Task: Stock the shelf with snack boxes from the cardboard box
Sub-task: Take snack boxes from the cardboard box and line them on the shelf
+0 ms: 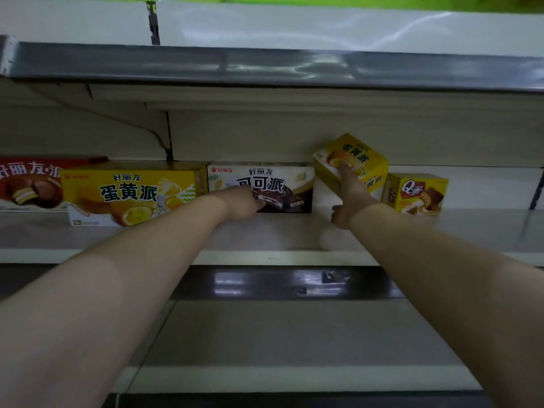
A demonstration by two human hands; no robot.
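- Risk sits at right of centre, where the small yellow box is tilted and not yet flat on the shelf; the right hand has straight fingers pressed on its front face, thumb spread low, gripping nothing
- Pushed off-centre like that, the box could tip back against the rear wall, or slide sideways into the Q box just to its right and knock that out of line
- The gap between the cocoa box and the Q box looks narrow, so a skewed entry could jam a corner
- Left hand rests on the lower front of the cocoa box, at centre of frame; its fingers are hidden behind the knuckles, so how far they curl I cannot tell; a hard shove there could drive that box into the wide yellow box touching it at left
- Red box stands at far left, behind the wide yellow box
- Cardboard box is not in view, so what remains in it cannot be told
- All snack boxes look closed; contents unseen
- Lower shelves fill the bottom of frame
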